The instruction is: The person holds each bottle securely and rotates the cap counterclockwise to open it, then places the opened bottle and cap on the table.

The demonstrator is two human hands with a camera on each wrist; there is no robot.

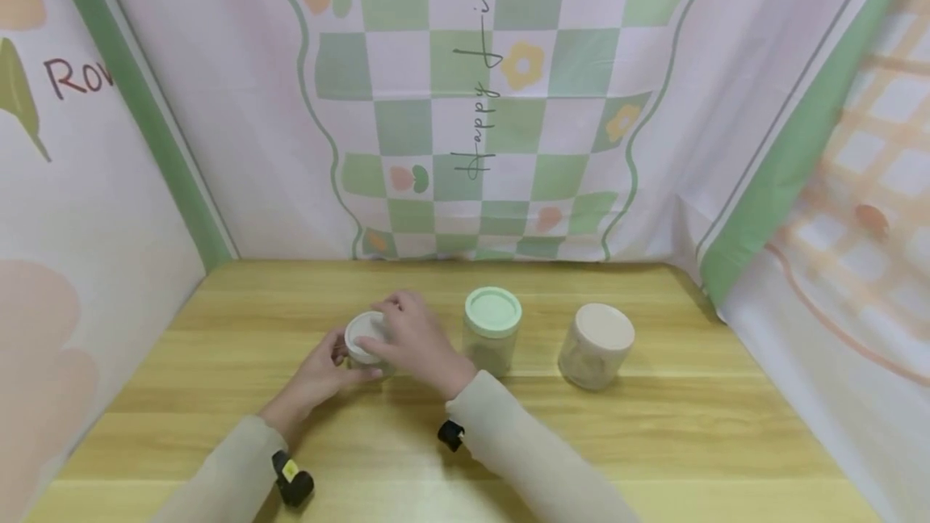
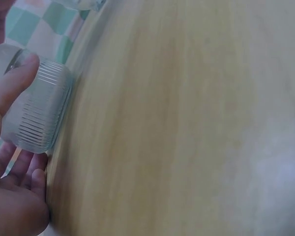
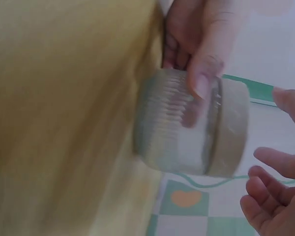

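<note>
A small ribbed clear jar with an off-white lid point(image 1: 361, 329) stands upright on the wooden table, left of the middle. My left hand point(image 1: 320, 378) holds its side. The left wrist view shows the thumb along the ribbed jar point(image 2: 45, 105) and the other fingers round the far side. Over the lid is my right hand point(image 1: 417, 341), fingers spread. From the right wrist, those fingers point(image 3: 280, 164) appear apart from the lid point(image 3: 231, 129), with nothing between them. The jar's contents are hard to make out.
Right of my hands stands a taller clear jar with a mint-green lid point(image 1: 492, 311). Farther right is a jar with a beige-pink lid point(image 1: 605, 327), something pale inside. Printed curtain cloth point(image 1: 465, 103) hangs behind the table point(image 1: 654, 442) and along both sides.
</note>
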